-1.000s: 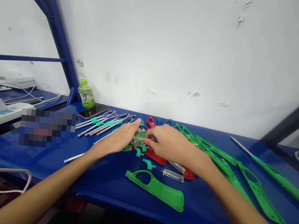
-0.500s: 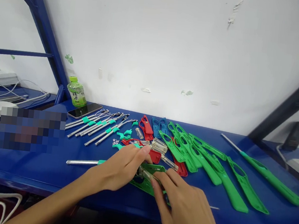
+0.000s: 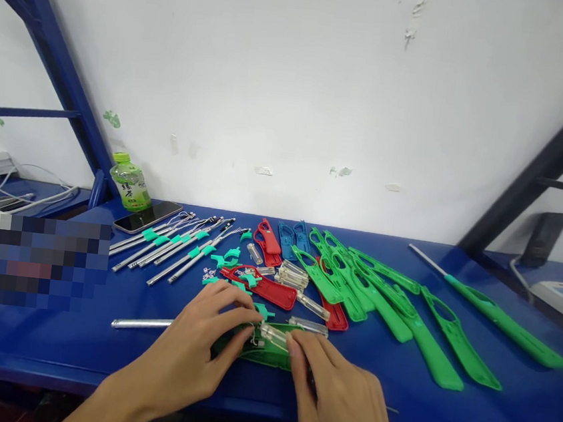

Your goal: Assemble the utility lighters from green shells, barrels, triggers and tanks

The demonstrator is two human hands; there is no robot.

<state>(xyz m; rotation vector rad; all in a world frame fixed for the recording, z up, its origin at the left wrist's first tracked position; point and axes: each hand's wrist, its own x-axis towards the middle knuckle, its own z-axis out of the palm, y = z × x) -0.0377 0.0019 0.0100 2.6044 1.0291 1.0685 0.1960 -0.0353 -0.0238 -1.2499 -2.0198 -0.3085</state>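
Left hand (image 3: 197, 340), back upward, fingers curled; thumb and forefinger tips nearly meeting at one end of a green half-shell (image 3: 269, 357); cannot tell whether pinching anything. Right hand (image 3: 343, 389), knuckles up, angled inward; thumb and forefinger closed on one end of a clear tube (image 3: 274, 336). Tube over the hollow of the half-shell, between both hands, near the front edge of the blue table (image 3: 46, 341). Counted: three red casings (image 3: 280, 295); two blue casings (image 3: 286, 248); one long green tool (image 3: 520, 332) with slim metal barrel; one bottle (image 3: 133, 189); one phone (image 3: 147, 217), flat. Overlapping, uncounted: glossy cylindrical metal rods (image 3: 169, 268) with teal collars and thin wires; green plastic casings (image 3: 435, 363), elongated, several with oval openings.
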